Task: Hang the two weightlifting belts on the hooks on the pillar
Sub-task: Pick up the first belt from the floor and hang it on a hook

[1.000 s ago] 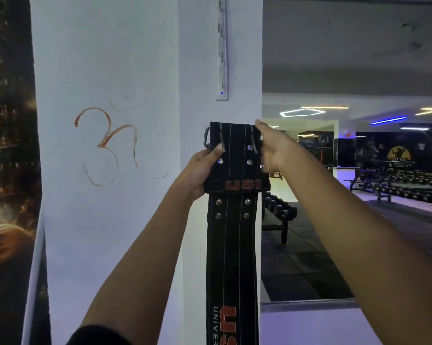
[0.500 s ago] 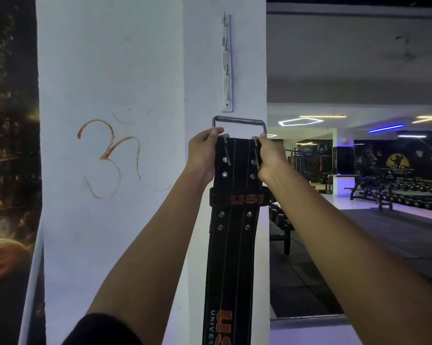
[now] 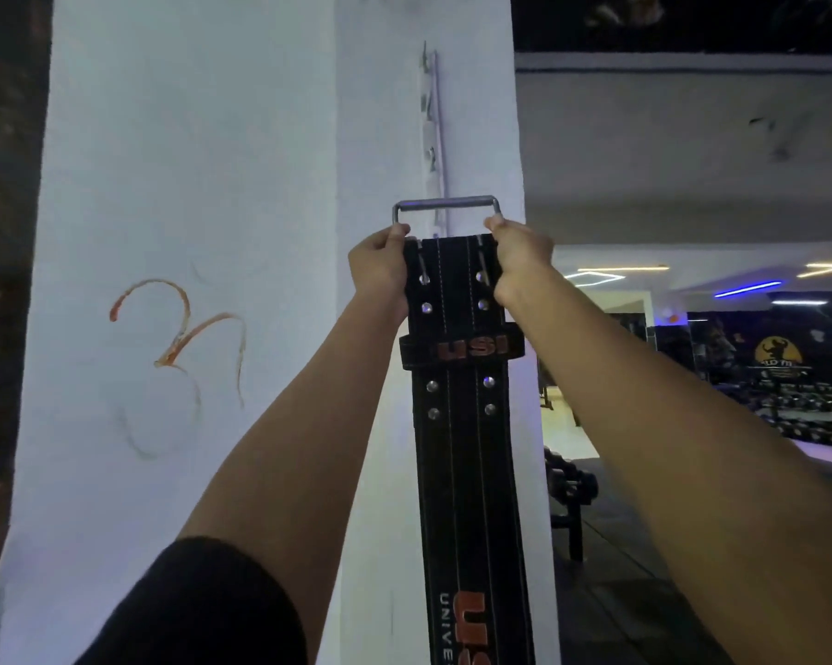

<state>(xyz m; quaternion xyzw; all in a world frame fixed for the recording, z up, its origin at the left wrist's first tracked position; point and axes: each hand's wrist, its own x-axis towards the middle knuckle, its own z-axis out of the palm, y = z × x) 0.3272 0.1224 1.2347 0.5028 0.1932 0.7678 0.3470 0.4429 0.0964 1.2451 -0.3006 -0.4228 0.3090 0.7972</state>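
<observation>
A black weightlifting belt (image 3: 462, 453) with orange USI lettering hangs straight down in front of the white pillar (image 3: 188, 184). My left hand (image 3: 380, 271) grips its top left edge and my right hand (image 3: 519, 261) grips its top right edge. The steel buckle frame (image 3: 445, 204) stands up above my fingers and overlaps the lower end of the white hook rack (image 3: 432, 136) fixed vertically on the pillar. Several small hooks stick out along the rack above the buckle. Only one belt is in view.
An orange symbol (image 3: 179, 348) is painted on the pillar's left face. To the right a dim gym room opens, with a dumbbell rack (image 3: 570, 496) close behind the pillar, more racks (image 3: 812, 410) far right and ceiling lights (image 3: 745, 288).
Both hands have raised the belt up the pillar. The buckle frame, folded down a second ago, now stands upright and has reached the bottom of the hook rack.
</observation>
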